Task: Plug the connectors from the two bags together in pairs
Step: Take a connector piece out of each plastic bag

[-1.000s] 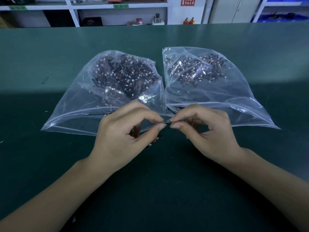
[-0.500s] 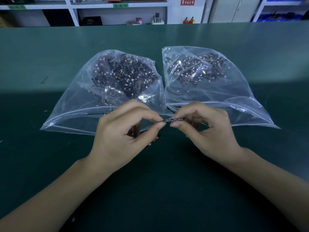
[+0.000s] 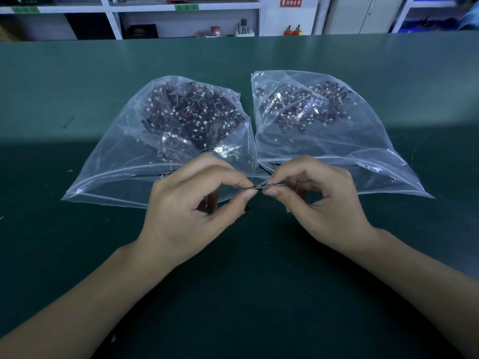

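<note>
Two clear plastic bags lie side by side on the green table, mouths towards me. The left bag (image 3: 124, 161) and the right bag (image 3: 363, 141) each hold a heap of small dark connectors with white plugs and thin orange wires. In front of the bag mouths my left hand (image 3: 186, 211) and my right hand (image 3: 326, 203) meet fingertip to fingertip. Each pinches one end of a small connector pair (image 3: 259, 187) between thumb and forefinger; the two ends touch. A dark flat piece (image 3: 239, 217) hangs under my left hand, mostly hidden.
The green table (image 3: 259, 294) stretches wide around the bags. Beyond its far edge stand white shelves (image 3: 114, 22) with small items and a grey cabinet (image 3: 363, 14). Small specks of debris lie on the table at the left.
Both hands stay pinched together at the same spot; the fingertips have shifted only slightly around the tiny connectors. The bags have not moved.
</note>
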Demonstrator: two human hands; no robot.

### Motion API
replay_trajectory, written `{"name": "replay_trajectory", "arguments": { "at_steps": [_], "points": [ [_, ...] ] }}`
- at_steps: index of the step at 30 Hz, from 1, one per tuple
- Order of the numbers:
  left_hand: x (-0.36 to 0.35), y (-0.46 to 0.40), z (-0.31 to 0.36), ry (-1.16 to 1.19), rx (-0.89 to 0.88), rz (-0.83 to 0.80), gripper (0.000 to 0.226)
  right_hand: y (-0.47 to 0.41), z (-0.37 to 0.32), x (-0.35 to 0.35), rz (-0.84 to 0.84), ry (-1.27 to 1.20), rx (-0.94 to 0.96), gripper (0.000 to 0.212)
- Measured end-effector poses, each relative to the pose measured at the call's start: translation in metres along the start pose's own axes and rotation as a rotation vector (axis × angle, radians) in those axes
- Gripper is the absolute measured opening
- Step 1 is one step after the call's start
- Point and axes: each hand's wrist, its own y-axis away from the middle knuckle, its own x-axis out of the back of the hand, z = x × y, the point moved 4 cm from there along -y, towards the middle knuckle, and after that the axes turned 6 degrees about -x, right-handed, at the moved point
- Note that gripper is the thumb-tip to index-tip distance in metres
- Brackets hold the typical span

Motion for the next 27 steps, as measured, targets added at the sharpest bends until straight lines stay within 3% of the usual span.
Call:
{"name": "replay_trajectory", "arguments": {
  "at_steps": [23, 27],
  "points": [
    [-0.0020, 0.0018, -0.0030, -0.027, 0.020, -0.027, 0.009, 0.0008, 0.0044, -0.0023, -0.057, -0.016, -0.024, 0.005],
    [-0.0024, 0.0031, -0.0051, -0.037, 0.053, -0.026, 0.028, 0.0002, 0.0094, 0.0039, -0.049, 0.000, -0.048, 0.011]
  ]
}}
